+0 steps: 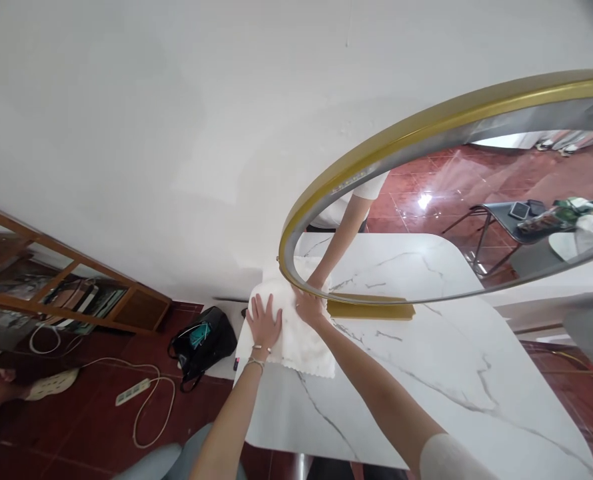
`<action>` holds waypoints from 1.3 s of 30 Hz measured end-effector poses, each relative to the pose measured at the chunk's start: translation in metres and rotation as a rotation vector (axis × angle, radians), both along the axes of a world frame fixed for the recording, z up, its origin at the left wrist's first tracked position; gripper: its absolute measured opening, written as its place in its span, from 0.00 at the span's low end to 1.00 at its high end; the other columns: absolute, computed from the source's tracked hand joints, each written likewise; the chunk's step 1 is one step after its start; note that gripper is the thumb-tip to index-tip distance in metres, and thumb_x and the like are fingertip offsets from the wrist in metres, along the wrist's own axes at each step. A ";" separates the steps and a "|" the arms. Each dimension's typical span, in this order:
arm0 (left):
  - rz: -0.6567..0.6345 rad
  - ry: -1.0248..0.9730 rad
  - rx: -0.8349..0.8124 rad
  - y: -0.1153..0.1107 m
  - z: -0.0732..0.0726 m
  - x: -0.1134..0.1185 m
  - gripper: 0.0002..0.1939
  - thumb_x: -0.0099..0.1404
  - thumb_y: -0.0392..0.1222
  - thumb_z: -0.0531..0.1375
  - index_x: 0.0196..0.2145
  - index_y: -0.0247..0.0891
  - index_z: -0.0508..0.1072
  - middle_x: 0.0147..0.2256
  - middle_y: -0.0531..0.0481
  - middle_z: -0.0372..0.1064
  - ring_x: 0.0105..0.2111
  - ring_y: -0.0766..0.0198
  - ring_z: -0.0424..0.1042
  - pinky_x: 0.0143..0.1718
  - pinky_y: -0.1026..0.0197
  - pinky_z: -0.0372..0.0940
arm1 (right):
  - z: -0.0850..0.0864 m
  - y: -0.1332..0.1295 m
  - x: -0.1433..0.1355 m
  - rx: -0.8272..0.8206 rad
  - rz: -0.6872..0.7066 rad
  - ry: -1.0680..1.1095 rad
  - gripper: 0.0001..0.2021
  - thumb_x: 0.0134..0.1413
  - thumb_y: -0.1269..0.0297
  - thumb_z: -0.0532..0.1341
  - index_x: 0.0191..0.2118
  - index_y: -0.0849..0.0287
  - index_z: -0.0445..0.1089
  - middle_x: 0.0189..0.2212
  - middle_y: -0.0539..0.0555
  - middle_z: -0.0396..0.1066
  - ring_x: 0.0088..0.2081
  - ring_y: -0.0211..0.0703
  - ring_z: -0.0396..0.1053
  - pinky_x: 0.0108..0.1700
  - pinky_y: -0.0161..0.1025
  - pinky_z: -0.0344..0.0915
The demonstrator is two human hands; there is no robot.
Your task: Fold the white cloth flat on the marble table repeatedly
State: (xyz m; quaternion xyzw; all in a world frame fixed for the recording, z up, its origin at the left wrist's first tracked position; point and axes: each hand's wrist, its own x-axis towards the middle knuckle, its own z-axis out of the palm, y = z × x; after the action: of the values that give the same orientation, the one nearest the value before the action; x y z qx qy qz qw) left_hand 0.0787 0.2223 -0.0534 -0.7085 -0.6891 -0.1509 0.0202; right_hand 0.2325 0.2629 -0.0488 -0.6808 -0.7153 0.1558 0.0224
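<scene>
A white cloth [296, 337] lies at the far left corner of a white marble table [426, 373]. My left hand [264, 321] rests flat on the cloth's left part with fingers spread. My right hand [309, 308] presses on the cloth close to the lower edge of a large round gold-framed mirror [376, 157] that stands on the table on a gold base [371, 309]. The mirror reflects my right arm and the tabletop.
A black bag [204, 343] sits on the red tiled floor left of the table. A white power strip [132, 392] with cables lies further left. A wooden glass cabinet [61, 287] stands against the white wall. Another person's foot in a sandal [51, 385] shows at far left.
</scene>
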 end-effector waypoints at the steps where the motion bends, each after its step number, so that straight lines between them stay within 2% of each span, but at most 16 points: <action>1: -0.001 0.004 0.001 0.003 0.000 0.000 0.26 0.67 0.49 0.51 0.61 0.40 0.60 0.64 0.35 0.45 0.65 0.45 0.44 0.59 0.38 0.46 | 0.000 0.000 0.000 0.002 -0.006 0.012 0.33 0.57 0.69 0.50 0.67 0.46 0.42 0.59 0.54 0.60 0.56 0.51 0.61 0.58 0.50 0.51; 4: -0.012 0.011 0.005 -0.001 -0.001 -0.002 0.26 0.68 0.50 0.51 0.61 0.41 0.60 0.64 0.35 0.46 0.64 0.46 0.45 0.59 0.39 0.47 | 0.001 -0.009 -0.001 0.029 -0.018 0.041 0.30 0.59 0.68 0.48 0.67 0.48 0.43 0.60 0.55 0.59 0.59 0.51 0.57 0.59 0.49 0.48; 8: -0.015 0.004 0.021 -0.028 0.000 -0.007 0.25 0.69 0.49 0.49 0.60 0.41 0.61 0.64 0.37 0.48 0.64 0.48 0.45 0.60 0.41 0.46 | -0.001 -0.038 -0.004 0.122 0.013 0.072 0.25 0.63 0.59 0.46 0.65 0.49 0.51 0.65 0.57 0.49 0.65 0.52 0.45 0.63 0.52 0.40; 12: -0.014 -0.010 0.009 -0.077 0.002 -0.013 0.24 0.69 0.48 0.48 0.61 0.42 0.60 0.65 0.40 0.46 0.65 0.49 0.44 0.61 0.41 0.44 | -0.011 -0.084 -0.006 0.306 0.140 0.122 0.25 0.63 0.53 0.48 0.63 0.52 0.55 0.66 0.58 0.43 0.67 0.56 0.36 0.64 0.56 0.39; 18: 0.009 -0.004 -0.014 -0.172 0.001 -0.016 0.24 0.68 0.47 0.48 0.61 0.44 0.59 0.65 0.43 0.46 0.65 0.52 0.44 0.62 0.42 0.44 | -0.021 -0.167 -0.001 0.378 0.268 0.122 0.29 0.61 0.54 0.52 0.65 0.52 0.49 0.67 0.58 0.40 0.67 0.58 0.35 0.64 0.59 0.43; 20: 0.045 -0.010 -0.012 -0.194 -0.002 -0.014 0.24 0.68 0.47 0.48 0.60 0.45 0.61 0.65 0.43 0.47 0.65 0.51 0.45 0.62 0.42 0.44 | -0.021 -0.189 0.000 0.389 0.259 0.126 0.29 0.61 0.54 0.51 0.66 0.51 0.47 0.67 0.57 0.39 0.67 0.57 0.35 0.63 0.58 0.45; 22: 0.057 -0.030 0.003 -0.202 -0.005 -0.012 0.23 0.68 0.47 0.49 0.58 0.42 0.63 0.63 0.42 0.50 0.64 0.51 0.47 0.62 0.41 0.44 | -0.021 -0.204 0.001 0.398 0.240 0.127 0.28 0.62 0.55 0.51 0.66 0.50 0.46 0.67 0.57 0.39 0.67 0.57 0.36 0.63 0.58 0.45; 25: -0.033 -0.074 0.039 -0.181 -0.009 -0.013 0.21 0.68 0.45 0.49 0.55 0.35 0.66 0.62 0.38 0.53 0.64 0.52 0.48 0.62 0.44 0.47 | -0.023 -0.207 -0.002 0.403 0.226 0.123 0.28 0.62 0.55 0.51 0.65 0.50 0.48 0.67 0.58 0.40 0.67 0.57 0.37 0.63 0.58 0.45; 28: -0.091 -0.073 0.061 -0.129 -0.010 -0.018 0.22 0.69 0.46 0.48 0.55 0.32 0.65 0.62 0.36 0.52 0.64 0.52 0.48 0.61 0.45 0.48 | -0.026 -0.186 -0.008 0.405 0.215 0.116 0.27 0.62 0.55 0.51 0.65 0.51 0.50 0.67 0.59 0.42 0.67 0.57 0.38 0.63 0.58 0.43; 32: -0.083 -0.019 0.000 -0.050 -0.008 -0.025 0.25 0.69 0.47 0.47 0.60 0.35 0.60 0.63 0.37 0.49 0.64 0.49 0.46 0.61 0.43 0.47 | -0.024 -0.124 -0.013 0.369 0.166 0.107 0.25 0.62 0.57 0.51 0.64 0.51 0.53 0.66 0.59 0.44 0.67 0.56 0.39 0.64 0.58 0.39; 34: -0.044 -0.018 -0.037 -0.018 -0.008 -0.026 0.26 0.68 0.48 0.48 0.61 0.36 0.59 0.64 0.36 0.48 0.64 0.47 0.47 0.60 0.43 0.49 | -0.020 -0.089 -0.013 0.334 0.135 0.110 0.24 0.62 0.57 0.50 0.63 0.51 0.55 0.66 0.59 0.46 0.67 0.55 0.40 0.64 0.58 0.39; 36: -0.005 -0.030 -0.052 0.006 -0.009 -0.026 0.27 0.68 0.49 0.48 0.61 0.36 0.59 0.63 0.35 0.49 0.63 0.46 0.49 0.59 0.43 0.52 | -0.016 -0.058 -0.011 0.278 0.100 0.117 0.23 0.63 0.58 0.49 0.63 0.50 0.55 0.66 0.57 0.47 0.66 0.54 0.44 0.64 0.56 0.40; 39: 0.011 -0.042 -0.040 0.026 -0.012 -0.022 0.28 0.68 0.50 0.47 0.62 0.35 0.58 0.62 0.34 0.52 0.62 0.46 0.53 0.58 0.43 0.54 | -0.013 -0.027 -0.006 0.201 0.051 0.119 0.23 0.63 0.58 0.48 0.63 0.48 0.54 0.63 0.56 0.53 0.62 0.52 0.53 0.62 0.56 0.45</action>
State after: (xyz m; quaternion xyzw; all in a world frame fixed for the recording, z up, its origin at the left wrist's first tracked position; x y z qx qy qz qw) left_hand 0.0563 0.2480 -0.0652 -0.7016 -0.6962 -0.1517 -0.0077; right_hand 0.2260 0.2356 -0.0613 -0.6463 -0.7418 0.1240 0.1289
